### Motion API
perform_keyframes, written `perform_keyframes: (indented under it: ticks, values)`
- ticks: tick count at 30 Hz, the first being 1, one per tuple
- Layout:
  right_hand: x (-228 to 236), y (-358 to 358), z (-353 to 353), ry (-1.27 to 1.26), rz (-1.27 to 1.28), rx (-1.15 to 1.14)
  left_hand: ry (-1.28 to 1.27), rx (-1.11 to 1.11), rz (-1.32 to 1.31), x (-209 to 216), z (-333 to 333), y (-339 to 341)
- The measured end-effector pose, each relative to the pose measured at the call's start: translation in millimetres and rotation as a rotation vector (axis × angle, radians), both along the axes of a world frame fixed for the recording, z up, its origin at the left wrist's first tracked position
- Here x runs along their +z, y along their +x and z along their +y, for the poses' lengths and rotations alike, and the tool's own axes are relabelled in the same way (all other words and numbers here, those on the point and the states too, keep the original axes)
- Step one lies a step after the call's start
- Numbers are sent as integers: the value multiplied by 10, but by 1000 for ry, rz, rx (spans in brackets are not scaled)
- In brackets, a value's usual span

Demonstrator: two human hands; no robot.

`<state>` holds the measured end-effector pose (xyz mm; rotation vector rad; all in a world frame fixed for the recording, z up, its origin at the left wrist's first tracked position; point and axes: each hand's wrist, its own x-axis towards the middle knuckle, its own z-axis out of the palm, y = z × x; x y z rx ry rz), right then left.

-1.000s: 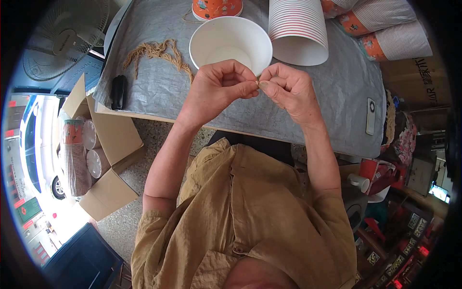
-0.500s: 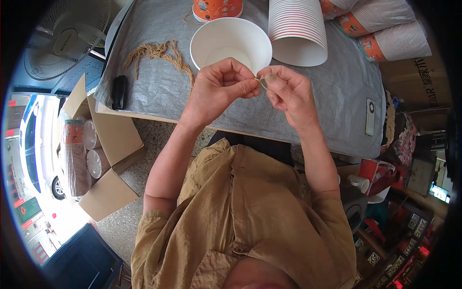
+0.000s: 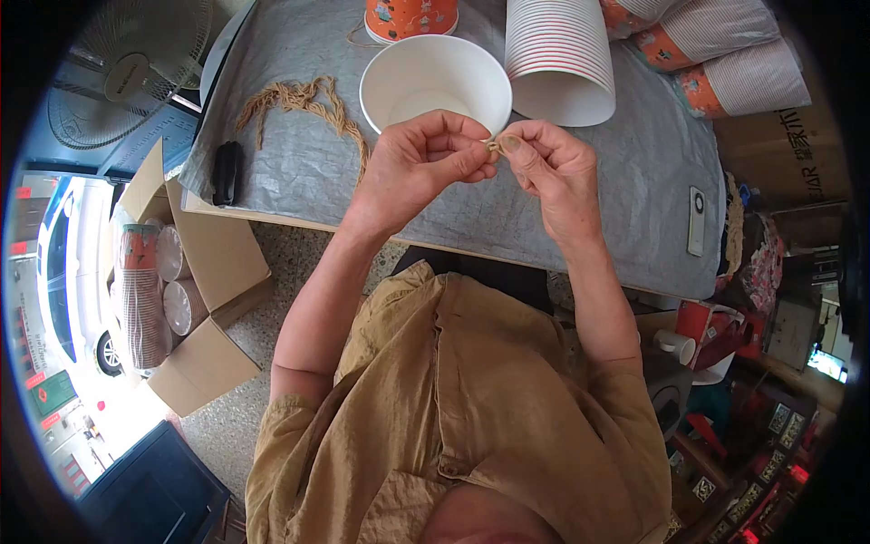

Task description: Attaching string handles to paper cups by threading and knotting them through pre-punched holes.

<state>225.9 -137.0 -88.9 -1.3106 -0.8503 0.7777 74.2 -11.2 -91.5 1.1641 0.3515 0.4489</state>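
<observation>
A thin tan string (image 3: 494, 145) with a small loop or knot is pinched between my two hands. Thumb and forefinger of my left hand (image 3: 426, 163) close on it from the left. From the other side, my right hand (image 3: 555, 177) grips it with thumb and fingertips. Just beyond my hands stands a white paper bucket (image 3: 435, 77), its mouth facing up and its near rim partly hidden by my fingers. A bundle of tan strings (image 3: 304, 95) lies on the grey cloth to the left of the bucket.
A stack of white paper buckets (image 3: 557, 59) lies tilted behind my right hand. An orange patterned bucket (image 3: 410, 18) is at the far edge. Wrapped cup stacks (image 3: 743, 77) fill the far right. A black object (image 3: 227, 172) and a silvery tool (image 3: 697, 220) rest on the grey-covered table (image 3: 625, 208).
My fingertips have come closer together. The string's open loop between them has drawn smaller into what looks like a knot. My right hand has turned slightly.
</observation>
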Motion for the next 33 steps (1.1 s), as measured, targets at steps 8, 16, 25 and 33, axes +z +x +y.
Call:
perform_keyframes:
  ticks: [8,16,25,33]
  values:
    - [56,31,-15,-8,-64,-31,21,16,-9,-2,-11,9]
    - [58,50,4,35,-23,-101,28,46,-4,26,-16,8]
    - [276,187,-47,64,-4,-146,311,29,57,119,-63,81]
    - [356,128,-246,24,-211,-74,673,203,41,154,-184,119]
